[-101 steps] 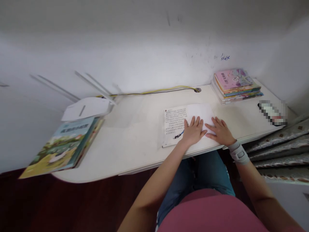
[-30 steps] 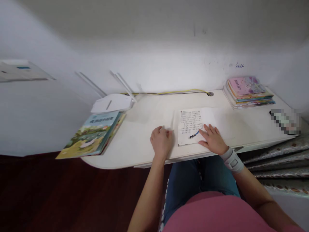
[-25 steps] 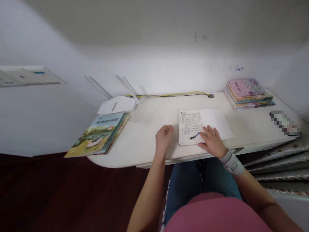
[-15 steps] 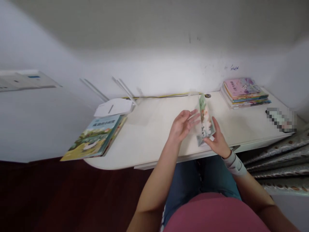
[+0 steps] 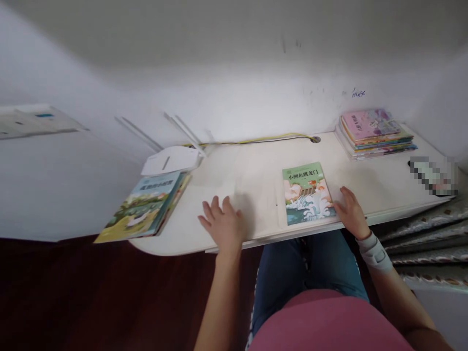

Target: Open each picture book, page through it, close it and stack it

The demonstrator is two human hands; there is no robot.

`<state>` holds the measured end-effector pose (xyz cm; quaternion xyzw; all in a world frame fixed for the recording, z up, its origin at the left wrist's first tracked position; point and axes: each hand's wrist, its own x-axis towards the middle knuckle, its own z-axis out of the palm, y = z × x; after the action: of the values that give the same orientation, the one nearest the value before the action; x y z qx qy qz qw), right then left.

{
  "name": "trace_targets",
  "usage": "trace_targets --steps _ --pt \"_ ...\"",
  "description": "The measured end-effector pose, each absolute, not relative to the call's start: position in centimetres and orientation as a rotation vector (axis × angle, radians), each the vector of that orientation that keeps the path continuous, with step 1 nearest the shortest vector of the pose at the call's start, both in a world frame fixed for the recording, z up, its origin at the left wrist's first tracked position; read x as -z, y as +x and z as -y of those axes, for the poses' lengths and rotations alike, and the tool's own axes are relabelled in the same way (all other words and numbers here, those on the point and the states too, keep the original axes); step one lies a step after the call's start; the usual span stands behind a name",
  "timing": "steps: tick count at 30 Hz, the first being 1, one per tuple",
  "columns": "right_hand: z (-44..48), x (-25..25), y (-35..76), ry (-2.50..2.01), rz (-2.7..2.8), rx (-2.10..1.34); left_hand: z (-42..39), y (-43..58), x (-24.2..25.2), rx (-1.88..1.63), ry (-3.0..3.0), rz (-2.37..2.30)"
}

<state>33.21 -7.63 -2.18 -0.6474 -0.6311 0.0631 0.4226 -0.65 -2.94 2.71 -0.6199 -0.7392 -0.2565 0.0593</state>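
Lying shut on desk (image 5: 252, 185) now, green picture bk (image 5: 308, 194); R grip (image 5: 351, 212) open just beside, L grip (image 5: 223, 223) open.

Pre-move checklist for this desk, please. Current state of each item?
1. Booklet flat on the desk, cover up: ok.
2. Left hand open, holding nothing: ok.
3. Right hand clear of the booklet: cannot tell, its fingers are right at the booklet's edge.
4. Cable along the desk's back edge, away from the hands: ok.
5. Picture book fully on the desk: not ok, its corner juts past the desk's left end.
6. Wrist brace on the right wrist: ok.
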Motion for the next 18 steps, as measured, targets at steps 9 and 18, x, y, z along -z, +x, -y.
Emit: trace_targets --steps 9,18 --pt "7.9 1.2 33.0 -1.622 1.642 -0.119 3.0 7.3 -4.0 0.502 -2.668 1.740" --pt "8.1 -0.9 32.3 -1.494 1.530 -0.372 3.7 11.5 0.3 0.477 -2.671 1.773"
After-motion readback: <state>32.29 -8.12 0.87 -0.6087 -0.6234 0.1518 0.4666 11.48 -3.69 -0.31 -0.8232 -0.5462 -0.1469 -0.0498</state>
